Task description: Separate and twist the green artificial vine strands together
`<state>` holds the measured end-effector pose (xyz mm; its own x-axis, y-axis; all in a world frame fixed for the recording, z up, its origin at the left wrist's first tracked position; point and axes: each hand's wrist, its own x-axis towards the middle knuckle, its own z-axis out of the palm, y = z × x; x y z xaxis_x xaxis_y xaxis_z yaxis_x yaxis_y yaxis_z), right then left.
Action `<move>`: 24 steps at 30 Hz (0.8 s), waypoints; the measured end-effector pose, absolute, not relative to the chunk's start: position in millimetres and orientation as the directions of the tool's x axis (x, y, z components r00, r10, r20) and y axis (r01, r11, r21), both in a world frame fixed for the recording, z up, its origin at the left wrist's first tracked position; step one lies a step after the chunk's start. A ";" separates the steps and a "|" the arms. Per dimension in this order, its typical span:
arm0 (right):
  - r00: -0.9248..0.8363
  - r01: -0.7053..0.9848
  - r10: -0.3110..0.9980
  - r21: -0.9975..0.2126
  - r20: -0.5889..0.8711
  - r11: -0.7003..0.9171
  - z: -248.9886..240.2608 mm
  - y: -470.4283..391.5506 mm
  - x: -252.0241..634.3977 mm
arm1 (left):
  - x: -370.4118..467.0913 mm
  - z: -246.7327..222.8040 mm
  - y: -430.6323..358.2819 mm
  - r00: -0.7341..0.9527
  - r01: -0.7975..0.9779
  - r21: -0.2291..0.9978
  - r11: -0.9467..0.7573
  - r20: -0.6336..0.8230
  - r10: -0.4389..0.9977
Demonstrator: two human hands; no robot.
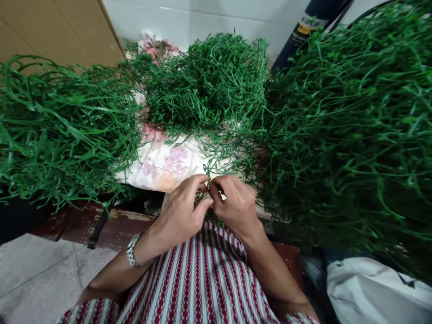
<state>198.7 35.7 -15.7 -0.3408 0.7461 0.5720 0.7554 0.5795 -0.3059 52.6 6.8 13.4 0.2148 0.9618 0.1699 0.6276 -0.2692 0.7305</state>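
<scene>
Over the near edge of the cloth [153, 179], a sprig [209, 179] lies between my right hand [235, 198] and left hand [184, 204], equally near both, its tip pointing away toward the middle heap [216, 85]. The right pinches it; whether the curled left grips too, I cannot tell.

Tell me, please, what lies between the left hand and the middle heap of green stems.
In the head view, floral cloth lies between the left hand and the middle heap, with stray stems on it.

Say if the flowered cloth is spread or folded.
Spread, where visible: the flowered cloth shows a broad printed stretch beside the middle green pile; covered parts, cannot tell.
</scene>
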 end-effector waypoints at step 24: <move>-0.159 -0.094 0.916 -0.929 0.369 0.358 -5.6 27.0 214.6 | 31.4 -17.7 17.6 0.173 -0.266 0.930 0.253 -0.213 0.962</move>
